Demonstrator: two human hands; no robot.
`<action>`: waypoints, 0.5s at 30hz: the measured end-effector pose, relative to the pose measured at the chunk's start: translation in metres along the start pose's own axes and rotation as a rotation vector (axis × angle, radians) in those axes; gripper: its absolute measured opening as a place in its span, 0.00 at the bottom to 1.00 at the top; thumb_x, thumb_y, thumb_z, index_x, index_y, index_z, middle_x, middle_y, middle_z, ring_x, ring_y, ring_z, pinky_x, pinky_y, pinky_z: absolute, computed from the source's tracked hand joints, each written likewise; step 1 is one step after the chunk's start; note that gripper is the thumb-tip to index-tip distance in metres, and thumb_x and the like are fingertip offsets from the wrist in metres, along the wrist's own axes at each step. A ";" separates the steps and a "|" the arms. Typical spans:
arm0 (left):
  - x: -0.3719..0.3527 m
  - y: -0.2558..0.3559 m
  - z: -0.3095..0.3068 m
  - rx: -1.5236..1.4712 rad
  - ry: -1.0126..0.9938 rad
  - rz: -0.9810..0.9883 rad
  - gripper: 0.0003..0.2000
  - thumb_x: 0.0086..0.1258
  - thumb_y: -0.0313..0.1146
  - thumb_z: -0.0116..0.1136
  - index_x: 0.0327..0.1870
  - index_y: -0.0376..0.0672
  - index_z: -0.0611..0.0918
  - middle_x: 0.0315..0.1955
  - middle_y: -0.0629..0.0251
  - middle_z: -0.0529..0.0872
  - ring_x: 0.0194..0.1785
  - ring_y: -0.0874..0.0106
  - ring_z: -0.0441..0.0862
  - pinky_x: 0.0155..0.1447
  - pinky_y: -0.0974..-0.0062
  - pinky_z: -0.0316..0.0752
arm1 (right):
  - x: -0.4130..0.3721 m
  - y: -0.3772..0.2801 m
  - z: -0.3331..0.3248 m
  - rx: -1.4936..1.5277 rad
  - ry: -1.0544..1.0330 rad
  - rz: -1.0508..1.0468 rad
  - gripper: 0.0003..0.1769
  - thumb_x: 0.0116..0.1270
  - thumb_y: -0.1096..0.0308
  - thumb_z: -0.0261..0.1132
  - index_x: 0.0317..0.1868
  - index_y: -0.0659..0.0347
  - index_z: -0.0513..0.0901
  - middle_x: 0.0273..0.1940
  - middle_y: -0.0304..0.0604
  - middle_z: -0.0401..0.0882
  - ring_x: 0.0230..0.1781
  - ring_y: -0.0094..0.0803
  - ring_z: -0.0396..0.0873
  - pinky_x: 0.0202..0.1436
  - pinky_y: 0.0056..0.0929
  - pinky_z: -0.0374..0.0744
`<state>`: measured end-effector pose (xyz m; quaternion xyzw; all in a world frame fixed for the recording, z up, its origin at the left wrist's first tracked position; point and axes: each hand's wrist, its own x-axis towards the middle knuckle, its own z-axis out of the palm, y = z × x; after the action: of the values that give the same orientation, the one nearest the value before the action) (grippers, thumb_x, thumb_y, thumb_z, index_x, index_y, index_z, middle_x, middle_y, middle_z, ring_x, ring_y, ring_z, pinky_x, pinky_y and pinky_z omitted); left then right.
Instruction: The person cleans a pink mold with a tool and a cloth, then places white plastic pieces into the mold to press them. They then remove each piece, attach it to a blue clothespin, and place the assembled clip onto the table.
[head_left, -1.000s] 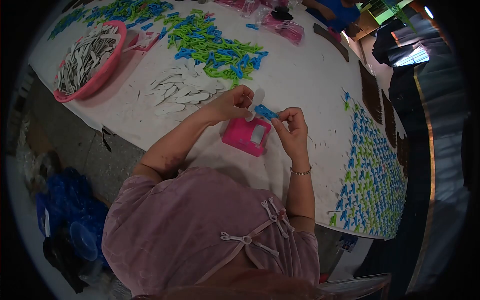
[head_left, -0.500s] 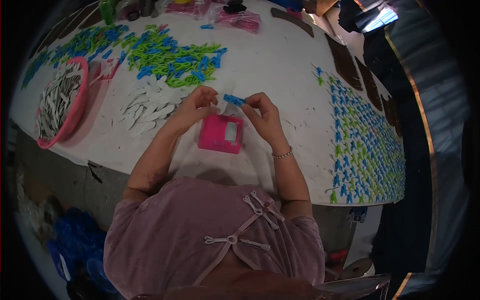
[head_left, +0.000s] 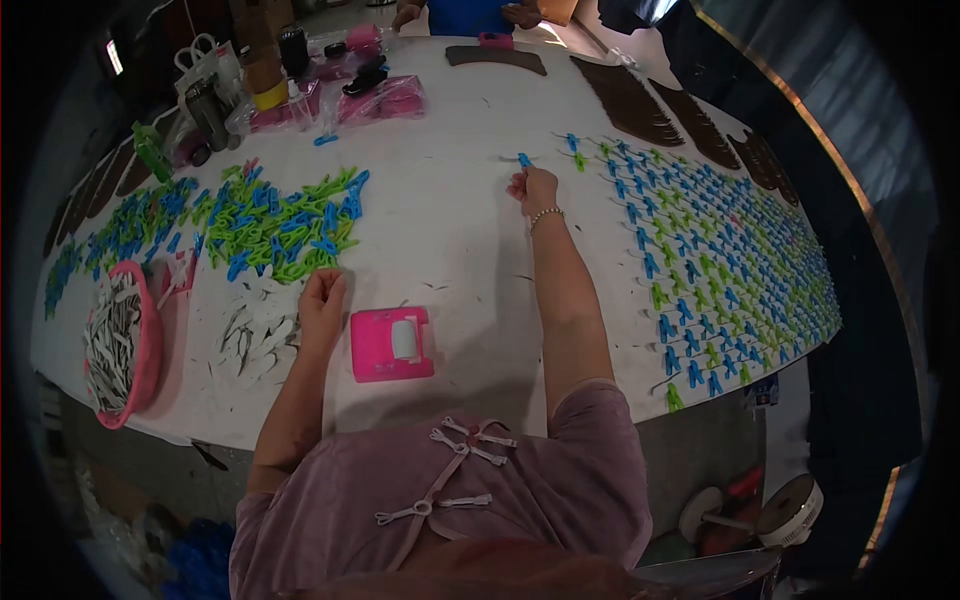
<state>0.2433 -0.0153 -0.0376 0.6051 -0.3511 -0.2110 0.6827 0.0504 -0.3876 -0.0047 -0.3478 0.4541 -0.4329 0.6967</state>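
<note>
A blue clothespin (head_left: 524, 160) is pinched in my right hand (head_left: 535, 187), which reaches far forward, left of the rows of blue and green clothespins (head_left: 700, 260). Near the white flat pieces (head_left: 258, 335) rests my left hand (head_left: 322, 295), its fingers curled; whether anything is inside cannot be made out. Just below the left hand's fingers, to the right, sits a pink dispenser (head_left: 380, 352) with a pale roll (head_left: 404, 340). Beyond the left hand lies a loose pile of green and blue clothespins (head_left: 280, 225).
A pink basket (head_left: 150, 345) of grey-white pieces stands at the left edge. Bottles (head_left: 207, 115) and bagged pink items (head_left: 390, 98) occupy the back left. Dark brown pieces (head_left: 625, 100) lie at the back right. Another person (head_left: 465, 17) stands across the table.
My right hand has moved forward and away from the dispenser with the blue clothespin. My left hand has parted from it, moved left and curled closed. The view has shifted, showing more of the back.
</note>
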 end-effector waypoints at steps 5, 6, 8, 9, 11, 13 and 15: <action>-0.001 0.004 0.004 0.033 0.017 0.024 0.03 0.70 0.26 0.55 0.40 0.38 0.76 0.32 0.74 0.78 0.35 0.85 0.71 0.42 0.86 0.66 | 0.057 -0.015 0.005 0.035 0.168 0.000 0.07 0.69 0.72 0.51 0.37 0.67 0.73 0.27 0.47 0.77 0.22 0.33 0.77 0.27 0.35 0.85; -0.001 0.006 0.005 0.025 0.049 0.014 0.02 0.70 0.26 0.54 0.39 0.38 0.76 0.32 0.74 0.77 0.35 0.85 0.71 0.42 0.86 0.66 | 0.063 -0.019 0.007 0.047 0.170 0.002 0.07 0.69 0.72 0.51 0.37 0.67 0.73 0.27 0.47 0.77 0.22 0.33 0.77 0.27 0.35 0.85; -0.001 0.008 0.004 0.056 0.056 -0.001 0.02 0.70 0.26 0.54 0.39 0.38 0.76 0.32 0.73 0.77 0.35 0.84 0.71 0.42 0.85 0.66 | 0.073 -0.026 0.009 0.089 0.249 -0.007 0.12 0.69 0.75 0.51 0.30 0.71 0.78 0.27 0.52 0.80 0.21 0.36 0.79 0.21 0.31 0.84; -0.002 0.009 0.004 0.078 0.069 -0.018 0.02 0.70 0.25 0.53 0.39 0.38 0.76 0.31 0.73 0.77 0.35 0.84 0.71 0.43 0.85 0.67 | 0.076 -0.027 0.010 0.094 0.250 -0.001 0.12 0.69 0.75 0.51 0.30 0.71 0.78 0.27 0.52 0.80 0.21 0.36 0.79 0.21 0.31 0.84; -0.002 0.009 0.002 0.046 0.063 -0.042 0.02 0.70 0.26 0.53 0.39 0.38 0.76 0.31 0.73 0.77 0.36 0.83 0.71 0.43 0.85 0.67 | 0.081 -0.030 0.007 0.103 0.241 -0.074 0.14 0.71 0.74 0.50 0.30 0.73 0.78 0.28 0.54 0.80 0.22 0.38 0.80 0.20 0.30 0.84; -0.003 0.008 0.001 0.010 0.056 -0.067 0.02 0.70 0.26 0.53 0.39 0.39 0.76 0.31 0.73 0.77 0.36 0.83 0.71 0.44 0.84 0.67 | 0.091 -0.029 0.005 0.072 0.273 -0.080 0.15 0.72 0.73 0.50 0.32 0.73 0.78 0.28 0.54 0.80 0.22 0.38 0.81 0.19 0.29 0.84; -0.003 0.008 0.001 -0.009 0.072 -0.056 0.02 0.71 0.26 0.53 0.39 0.39 0.76 0.31 0.73 0.76 0.35 0.84 0.70 0.42 0.85 0.65 | 0.097 -0.028 0.004 0.042 0.303 -0.093 0.16 0.73 0.71 0.49 0.34 0.74 0.78 0.29 0.54 0.80 0.22 0.38 0.81 0.19 0.28 0.84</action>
<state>0.2393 -0.0128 -0.0305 0.6187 -0.3081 -0.2095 0.6917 0.0670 -0.4872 -0.0103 -0.2843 0.5283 -0.5216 0.6066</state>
